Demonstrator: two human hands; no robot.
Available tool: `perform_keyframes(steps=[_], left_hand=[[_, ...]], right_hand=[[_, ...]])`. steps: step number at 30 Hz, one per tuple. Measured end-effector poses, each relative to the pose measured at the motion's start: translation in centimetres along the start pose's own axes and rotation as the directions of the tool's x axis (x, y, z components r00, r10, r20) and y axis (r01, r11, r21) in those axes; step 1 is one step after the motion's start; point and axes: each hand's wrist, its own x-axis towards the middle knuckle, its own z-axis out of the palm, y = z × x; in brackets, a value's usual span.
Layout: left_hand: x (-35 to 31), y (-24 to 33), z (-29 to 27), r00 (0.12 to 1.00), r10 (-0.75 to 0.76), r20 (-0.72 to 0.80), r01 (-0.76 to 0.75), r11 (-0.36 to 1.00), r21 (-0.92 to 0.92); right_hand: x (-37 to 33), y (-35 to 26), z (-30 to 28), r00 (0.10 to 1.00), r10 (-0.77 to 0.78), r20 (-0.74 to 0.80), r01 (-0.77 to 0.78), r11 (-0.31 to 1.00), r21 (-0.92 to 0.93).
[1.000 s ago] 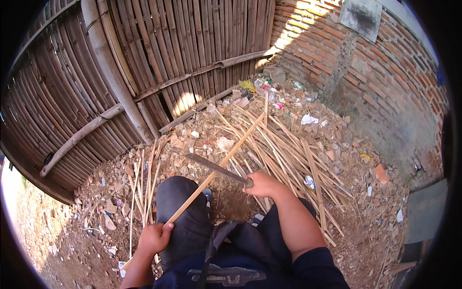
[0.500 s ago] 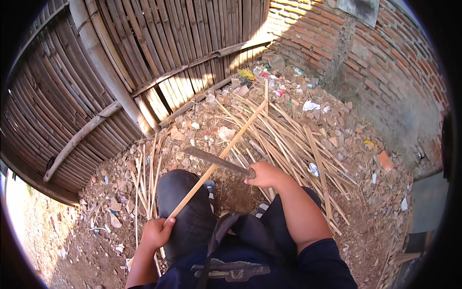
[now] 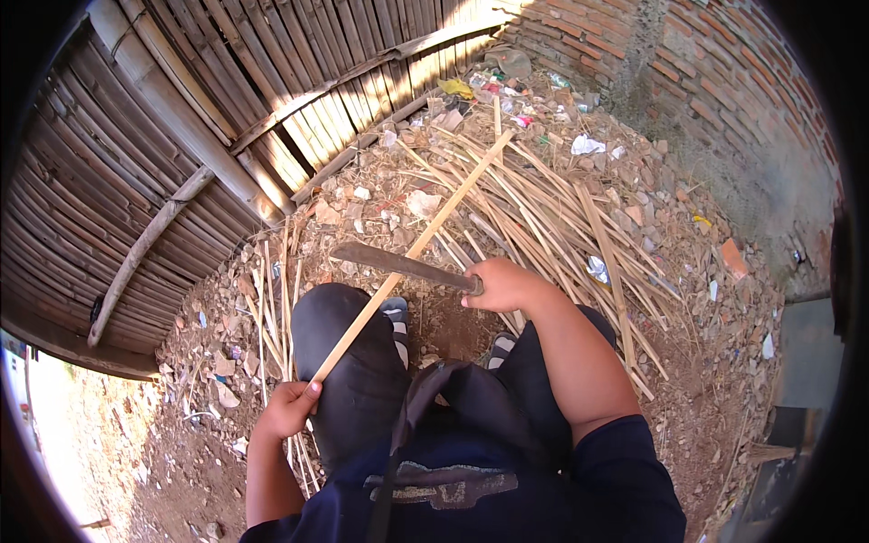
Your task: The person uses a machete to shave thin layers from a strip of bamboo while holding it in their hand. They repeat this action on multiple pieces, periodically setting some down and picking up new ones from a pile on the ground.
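My left hand point(image 3: 288, 410) is closed around the near end of a long, pale bamboo strip point(image 3: 357, 326), beside my left knee. The strip slants up and away to the right, its far end over a pile of similar strips point(image 3: 543, 231). In my right hand point(image 3: 505, 286) is a machete point(image 3: 398, 263) with a dark, worn blade, gripped by its handle. The blade points left and lies across the strip about midway along; whether it cuts into the strip I cannot tell. My fingers hide most of the handle.
More thin strips point(image 3: 281, 308) lie left of my left knee. Rubble and litter cover the dirt ground, including a white scrap point(image 3: 588, 145). A bamboo slat wall point(image 3: 109, 199) stands at left, and a brick wall point(image 3: 724, 100) at right.
The view has tilted downward and shifted slightly, so the walls and pile sit higher. Both hands keep their grips, and the blade remains across the strip, its tip slightly further left.
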Motion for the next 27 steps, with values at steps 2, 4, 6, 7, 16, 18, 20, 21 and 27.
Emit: perform_keyframes(steps=[2,4,6,7,16,18,20,21,27], left_hand=[[0.6,-0.8,-0.5,0.996,0.013,0.092,0.002,0.988,-0.156],[0.6,-1.0,-0.3,0.995,0.013,0.103,0.009,0.978,-0.207],[0.4,-0.3,0.0,0.997,-0.012,0.082,0.03,0.976,-0.215],[0.3,-0.6,0.4,0.996,-0.015,0.084,0.033,0.975,-0.22],[-1.5,2.3,1.9,0.972,0.052,-0.228,-0.013,0.986,0.169],[-1.8,1.9,2.2,0.967,0.084,-0.242,-0.044,0.985,0.169],[-2.3,2.7,2.5,0.937,0.231,-0.264,-0.133,0.93,0.343],[-2.6,3.2,2.7,0.934,0.24,-0.266,-0.141,0.929,0.342],[-3.5,4.1,4.5,0.812,0.4,-0.424,-0.043,0.766,0.641]], right_hand=[[-0.2,-0.6,-0.3,0.999,0.001,0.033,-0.001,1.0,0.026],[-0.1,-0.3,0.6,0.998,-0.061,-0.007,0.061,0.998,0.012],[-0.2,-0.3,1.0,0.992,-0.119,-0.049,0.119,0.993,-0.007],[-0.5,-1.5,0.4,0.989,-0.108,-0.102,0.103,0.993,-0.056],[-1.3,-3.0,-1.5,0.967,-0.006,-0.256,-0.004,0.999,-0.037],[-2.3,-3.6,-1.1,0.969,-0.08,-0.235,0.073,0.997,-0.038],[-2.3,-2.8,-0.7,0.961,-0.137,-0.24,0.121,0.989,-0.08],[-2.0,-2.2,-0.4,0.953,-0.193,-0.233,0.171,0.979,-0.111],[-1.3,-3.2,-0.5,0.972,-0.165,-0.169,0.124,0.965,-0.231]])
